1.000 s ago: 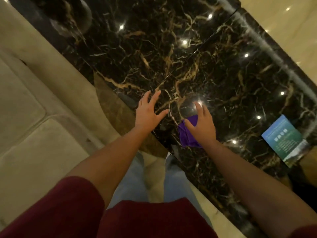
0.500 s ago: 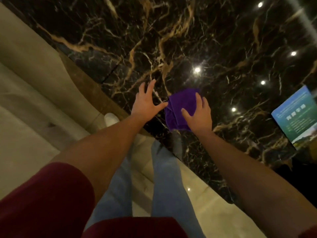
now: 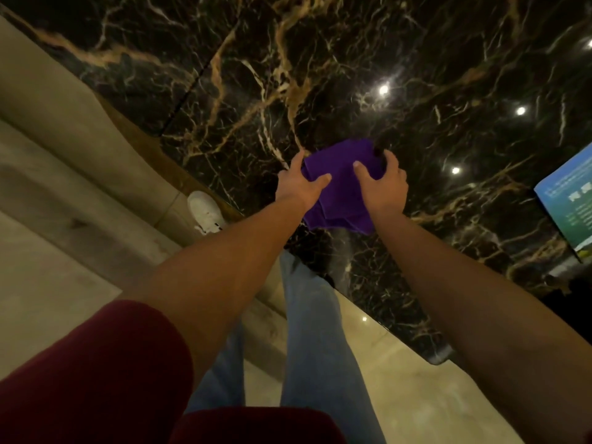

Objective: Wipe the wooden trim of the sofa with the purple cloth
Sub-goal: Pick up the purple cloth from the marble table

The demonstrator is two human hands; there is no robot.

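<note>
both hands gripped the purple cloth (image 3: 341, 187) over the dark marble table (image 3: 416, 75): left hand (image 3: 299, 187) pinching its left edge, right hand (image 3: 382, 184) clutching the right. best gather it into a firm pad before reaching left for the wooden trim (image 3: 141, 136).

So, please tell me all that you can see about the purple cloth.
The cloth is deep purple, soft-looking fabric, folded into a loose pad with layered edges showing at its lower end. It lies over the near part of the black marble top; whether it rests on it cannot be told. The left hand grips its left side, thumb on top. The right hand grips its right side, thumb on top and fingers curled over the far edge. It touches no sofa trim.
</note>
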